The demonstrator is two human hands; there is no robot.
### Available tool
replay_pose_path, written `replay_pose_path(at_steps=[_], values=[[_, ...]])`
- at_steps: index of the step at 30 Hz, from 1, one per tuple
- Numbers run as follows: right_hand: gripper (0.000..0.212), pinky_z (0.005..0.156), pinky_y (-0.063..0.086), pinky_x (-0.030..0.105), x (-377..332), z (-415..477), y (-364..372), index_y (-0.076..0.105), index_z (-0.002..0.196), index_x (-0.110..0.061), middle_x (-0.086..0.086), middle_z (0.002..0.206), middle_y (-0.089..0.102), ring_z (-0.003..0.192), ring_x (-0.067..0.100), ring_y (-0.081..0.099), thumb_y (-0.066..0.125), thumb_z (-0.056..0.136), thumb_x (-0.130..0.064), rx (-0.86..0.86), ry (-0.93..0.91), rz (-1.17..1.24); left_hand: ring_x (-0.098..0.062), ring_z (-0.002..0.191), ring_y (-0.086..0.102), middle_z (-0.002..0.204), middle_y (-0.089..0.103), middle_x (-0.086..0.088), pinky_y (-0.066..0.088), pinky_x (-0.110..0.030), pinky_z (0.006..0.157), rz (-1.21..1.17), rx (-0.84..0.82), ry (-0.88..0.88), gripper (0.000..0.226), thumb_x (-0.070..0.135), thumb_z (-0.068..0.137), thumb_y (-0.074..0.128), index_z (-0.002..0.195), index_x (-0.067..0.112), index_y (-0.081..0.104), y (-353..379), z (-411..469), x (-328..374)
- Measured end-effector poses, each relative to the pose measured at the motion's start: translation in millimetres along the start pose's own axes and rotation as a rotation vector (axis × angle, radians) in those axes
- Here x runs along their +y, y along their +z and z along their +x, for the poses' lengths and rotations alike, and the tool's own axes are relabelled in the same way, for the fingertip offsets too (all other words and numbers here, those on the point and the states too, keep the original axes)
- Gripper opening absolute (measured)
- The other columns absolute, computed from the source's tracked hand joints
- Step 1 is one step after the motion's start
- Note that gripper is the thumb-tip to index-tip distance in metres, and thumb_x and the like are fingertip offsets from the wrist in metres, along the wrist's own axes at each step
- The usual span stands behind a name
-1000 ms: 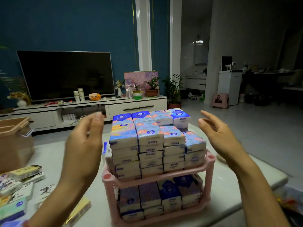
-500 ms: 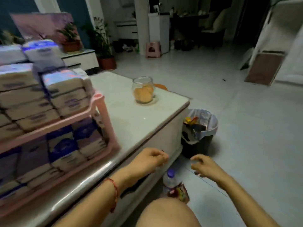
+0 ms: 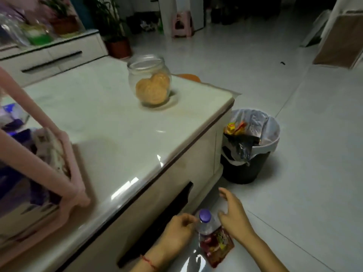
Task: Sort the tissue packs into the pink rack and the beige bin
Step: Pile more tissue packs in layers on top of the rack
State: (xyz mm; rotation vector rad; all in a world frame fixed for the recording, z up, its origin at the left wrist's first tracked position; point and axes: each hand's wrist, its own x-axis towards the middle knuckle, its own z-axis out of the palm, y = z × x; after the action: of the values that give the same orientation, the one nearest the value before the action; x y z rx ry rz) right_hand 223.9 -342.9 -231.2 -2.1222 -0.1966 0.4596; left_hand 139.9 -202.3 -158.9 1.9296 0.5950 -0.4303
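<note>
1. Head view: the pink rack [image 3: 67, 165] sits at the table's [image 3: 121, 126] left edge, with blurred tissue packs [image 3: 52, 152] inside.
2. Down low, the left hand [image 3: 176, 232] is curled, holding nothing, just beside a purple-capped bottle [image 3: 205, 222].
3. The right hand [image 3: 233, 218] has its fingers spread beside that bottle.
4. A glass jar [image 3: 149, 83] stands on the table.

Purple-capped bottle [image 3: 205, 226] between left hand [image 3: 177, 232] and right hand [image 3: 233, 218]

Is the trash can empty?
No, the trash can on the floor holds colourful wrappers and dark rubbish inside its white liner.
</note>
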Motion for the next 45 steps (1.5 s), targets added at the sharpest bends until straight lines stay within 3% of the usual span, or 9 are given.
replay_pose_path(at_steps=[4, 11, 14, 18, 28, 32, 35, 41, 45], values=[[0.035, 0.069, 0.048, 0.010, -79.1, -2.2, -42.3, 0.058, 0.088, -0.026, -0.002, 0.088, 0.064, 0.081, 0.006, 0.060, 0.049, 0.087, 0.008, 0.164, -0.249, 0.177, 0.018, 0.067, 0.054, 0.082, 0.062, 0.015, 0.040, -0.002, 0.075, 0.015, 0.045, 0.160, 0.028, 0.007, 0.090, 0.051, 0.081, 0.032, 0.059, -17.7, -10.8, 24.3], [0.036, 0.056, 0.044, 0.007, -188.4, -19.2, -99.0, 0.058, 0.079, -0.019, 0.001, 0.076, 0.061, 0.057, -0.007, 0.056, 0.044, 0.086, 0.013, 0.030, -0.449, 0.285, 0.010, 0.088, 0.057, 0.094, 0.062, 0.023, 0.041, -0.001, 0.081, -0.007, 0.150, 0.328, 0.033, 0.005, 0.094, 0.047, 0.086, 0.035, 0.059, -69.9, -65.9, 48.2], [0.026, 0.055, 0.046, 0.009, -210.3, -35.0, -115.8, 0.060, 0.083, -0.021, 0.001, 0.081, 0.064, 0.058, -0.004, 0.057, 0.051, 0.088, 0.003, -0.138, -0.456, 0.086, 0.007, 0.089, 0.056, 0.095, 0.061, 0.019, 0.044, -0.008, 0.086, 0.047, 0.138, 0.288, 0.031, 0.004, 0.094, 0.046, 0.089, 0.032, 0.059, -79.3, -88.3, 32.1], [0.017, 0.068, 0.052, 0.021, -233.8, -67.2, -126.7, 0.060, 0.095, -0.019, -0.002, 0.086, 0.066, 0.071, 0.008, 0.061, 0.051, 0.092, -0.006, -0.310, -0.397, -0.108, 0.010, 0.068, 0.052, 0.085, 0.058, 0.014, 0.041, -0.001, 0.059, 0.067, 0.137, 0.294, 0.025, 0.002, 0.094, 0.045, 0.095, 0.024, 0.058, -83.9, -121.4, 15.9], [0.018, 0.069, 0.055, 0.020, -294.5, -129.0, -119.3, 0.062, 0.094, -0.022, -0.002, 0.085, 0.069, 0.073, 0.007, 0.066, 0.051, 0.093, -0.009, -0.331, -0.421, -0.166, 0.008, 0.092, 0.054, 0.101, 0.059, 0.021, 0.043, -0.014, 0.085, 0.086, 0.201, 0.370, 0.027, 0.014, 0.094, 0.048, 0.094, 0.040, 0.054, -129.9, -206.3, -16.3], [0.017, 0.067, 0.054, 0.018, -308.5, -143.1, -117.0, 0.059, 0.093, -0.025, -0.002, 0.089, 0.067, 0.074, 0.006, 0.064, 0.051, 0.093, -0.010, -0.314, -0.433, -0.342, 0.011, 0.092, 0.052, 0.101, 0.059, 0.018, 0.041, -0.007, 0.078, 0.109, 0.196, 0.446, 0.022, 0.014, 0.094, 0.048, 0.100, 0.033, 0.057, -127.0, -215.8, -0.5], [0.015, 0.064, 0.054, 0.014, -303.3, -151.7, -122.8, 0.058, 0.096, -0.024, -0.001, 0.094, 0.067, 0.078, 0.007, 0.065, 0.051, 0.093, -0.011, -0.320, -0.410, -0.439, 0.009, 0.095, 0.053, 0.102, 0.060, 0.018, 0.044, -0.016, 0.086, 0.103, 0.181, 0.500, 0.024, 0.014, 0.094, 0.049, 0.098, 0.036, 0.056, -114.3, -216.5, 22.8], [0.016, 0.074, 0.055, 0.025, -311.7, -165.3, -171.0, 0.062, 0.101, -0.017, 0.003, 0.094, 0.069, 0.077, 0.011, 0.065, 0.051, 0.094, -0.009, -0.306, -0.376, -0.344, 0.010, 0.101, 0.055, 0.105, 0.062, 0.027, 0.041, -0.020, 0.093, 0.122, 0.192, 0.646, 0.024, 0.024, 0.088, 0.052, 0.097, 0.045, 0.061, -114.2, -237.4, 66.5], [0.015, 0.074, 0.055, 0.025, -346.9, -188.7, -152.3, 0.062, 0.102, -0.020, 0.000, 0.095, 0.069, 0.075, 0.007, 0.064, 0.053, 0.093, -0.013, -0.406, -0.547, -0.325, 0.012, 0.095, 0.060, 0.097, 0.067, 0.029, 0.045, -0.013, 0.086, 0.081, 0.182, 0.684, 0.015, 0.042, 0.084, 0.058, 0.094, 0.053, 0.064, -137.7, -275.4, 77.0]])
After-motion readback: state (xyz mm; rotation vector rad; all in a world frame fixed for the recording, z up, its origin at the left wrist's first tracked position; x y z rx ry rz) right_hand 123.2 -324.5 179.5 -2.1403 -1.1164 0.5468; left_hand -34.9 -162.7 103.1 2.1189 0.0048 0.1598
